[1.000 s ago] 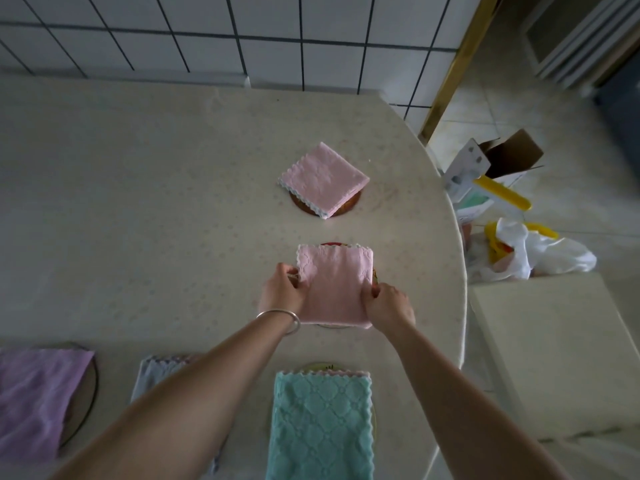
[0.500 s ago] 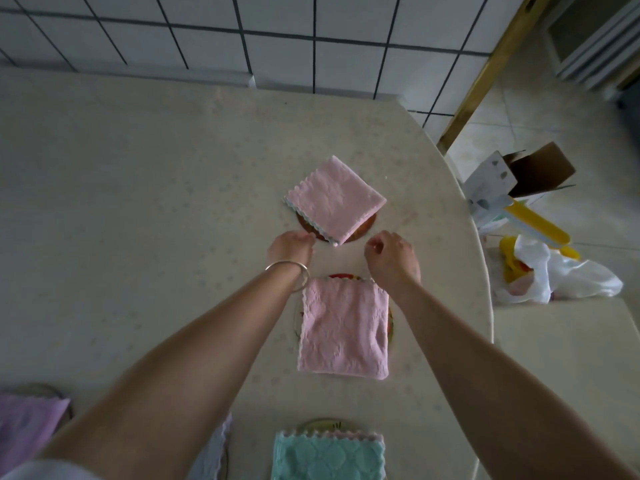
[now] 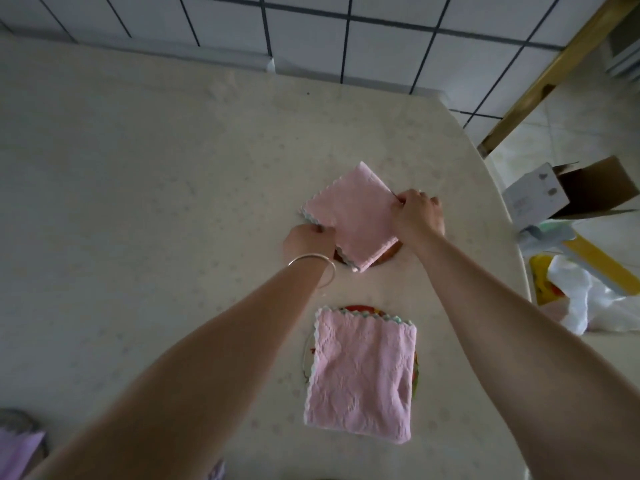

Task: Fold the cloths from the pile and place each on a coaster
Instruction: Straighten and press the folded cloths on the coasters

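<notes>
While both hands pinch the far pink cloth (image 3: 349,216), it sits skewed on its brown coaster (image 3: 389,255).

Gripping the cloth's near-left scalloped edge, the left hand (image 3: 306,242) is closed on it with fingertips tucked at the hem, a silver bangle (image 3: 313,268) on its wrist; the right hand (image 3: 417,214) is closed on the opposite right corner. Only a sliver of coaster shows just below the right hand, so the cloth looks off-centre and turned cornerwise. Judging from that, a tug with uneven pull could open the folded layers or drag the coaster along the table (image 3: 138,202). Nearer the person than both hands, a second folded pink cloth (image 3: 360,375) rests on a patterned coaster (image 3: 360,309), and the forearms passing beside it could brush it askew.
</notes>
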